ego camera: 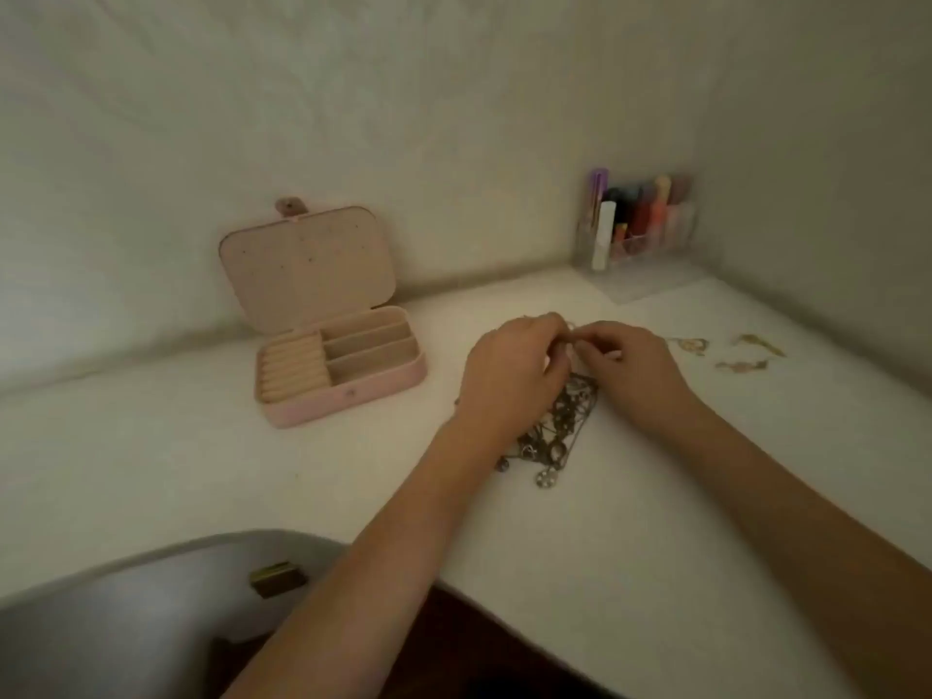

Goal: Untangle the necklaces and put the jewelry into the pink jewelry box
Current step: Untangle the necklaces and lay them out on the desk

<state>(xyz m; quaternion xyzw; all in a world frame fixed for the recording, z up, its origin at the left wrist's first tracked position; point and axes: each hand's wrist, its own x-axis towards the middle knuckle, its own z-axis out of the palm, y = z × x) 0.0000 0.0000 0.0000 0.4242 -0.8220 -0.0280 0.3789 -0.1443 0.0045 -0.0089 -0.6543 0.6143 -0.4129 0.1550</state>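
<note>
A dark tangle of necklaces (557, 426) lies on the white table, with small round pendants at its near end. My left hand (509, 370) and my right hand (630, 365) meet above its far end, and both pinch a thin chain between their fingertips. The pink jewelry box (348, 391) stands open to the left, lid upright, with ring rolls and three long compartments inside. Three small gold pieces (741, 365) lie to the right of my right hand.
A clear organizer (640, 234) with cosmetic tubes stands in the back right corner against the wall. A grey chair back (151, 597) with a brass fitting sits at the near left, below the table (151, 471) edge.
</note>
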